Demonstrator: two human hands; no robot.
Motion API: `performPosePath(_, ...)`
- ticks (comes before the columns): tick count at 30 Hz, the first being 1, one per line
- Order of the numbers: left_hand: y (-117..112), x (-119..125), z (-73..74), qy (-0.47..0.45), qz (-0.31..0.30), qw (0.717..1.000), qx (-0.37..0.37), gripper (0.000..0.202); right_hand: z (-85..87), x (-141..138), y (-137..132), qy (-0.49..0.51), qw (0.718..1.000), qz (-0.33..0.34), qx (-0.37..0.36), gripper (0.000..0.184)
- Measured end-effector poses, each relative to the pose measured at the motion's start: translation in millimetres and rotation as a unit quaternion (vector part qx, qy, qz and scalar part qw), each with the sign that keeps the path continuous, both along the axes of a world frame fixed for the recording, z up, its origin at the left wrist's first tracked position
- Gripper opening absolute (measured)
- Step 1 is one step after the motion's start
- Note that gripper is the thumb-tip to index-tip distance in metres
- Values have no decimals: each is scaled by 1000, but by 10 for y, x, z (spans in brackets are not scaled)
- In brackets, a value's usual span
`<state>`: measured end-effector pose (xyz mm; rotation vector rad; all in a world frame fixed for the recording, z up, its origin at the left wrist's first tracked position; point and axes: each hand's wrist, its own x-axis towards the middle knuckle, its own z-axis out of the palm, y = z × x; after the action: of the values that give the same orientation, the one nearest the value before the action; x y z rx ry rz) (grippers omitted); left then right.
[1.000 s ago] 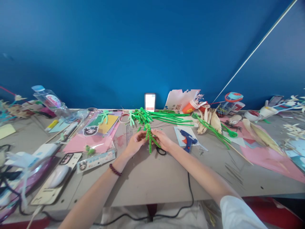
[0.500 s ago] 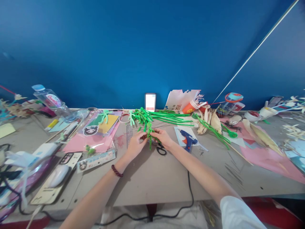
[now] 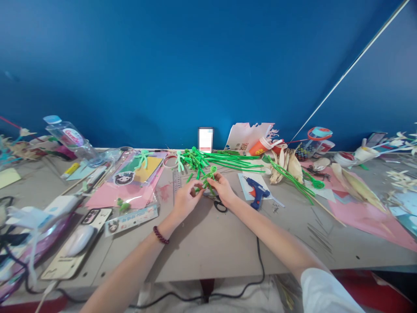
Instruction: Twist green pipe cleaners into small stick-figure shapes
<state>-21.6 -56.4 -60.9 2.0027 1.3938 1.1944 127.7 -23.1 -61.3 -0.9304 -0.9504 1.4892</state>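
Between my two hands is a small figure of bent green pipe cleaners (image 3: 212, 170) with a curled round top. My left hand (image 3: 188, 198) pinches its lower left side with thumb and forefinger. On the other side, the closed fingers of my right hand (image 3: 223, 188) grip it; part of the figure is hidden behind them. Just beyond lies a heap of green pipe cleaners (image 3: 195, 158), some twisted, others straight and pointing right. Black-handled scissors (image 3: 220, 206) lie under my right hand, their blades mostly covered.
A blue glue gun (image 3: 259, 191) rests on paper to the right, its black cable (image 3: 259, 256) running off the front edge. Pink paper (image 3: 110, 193), a ruler (image 3: 176, 182) and a tape roll (image 3: 170, 161) lie left. A phone (image 3: 205, 139) stands against the blue wall.
The green figure has turned in my fingers: its curled top has shifted right and its hanging lower end has swung up toward the left. Both hands stay in nearly the same place.
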Motion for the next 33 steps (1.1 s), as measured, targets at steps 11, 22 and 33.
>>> performPosePath(11,4,17,-81,79,-33,956,280,20,64,9,10,182,980,14,-82,34)
performPosePath(22,-15,30,-147,144,-43,952,268,24,104,6,13,219,971,2,-98,27)
performPosePath(33,-23,40,-78,180,-19,956,229,27,97,69,61,189,977,-11,-95,20)
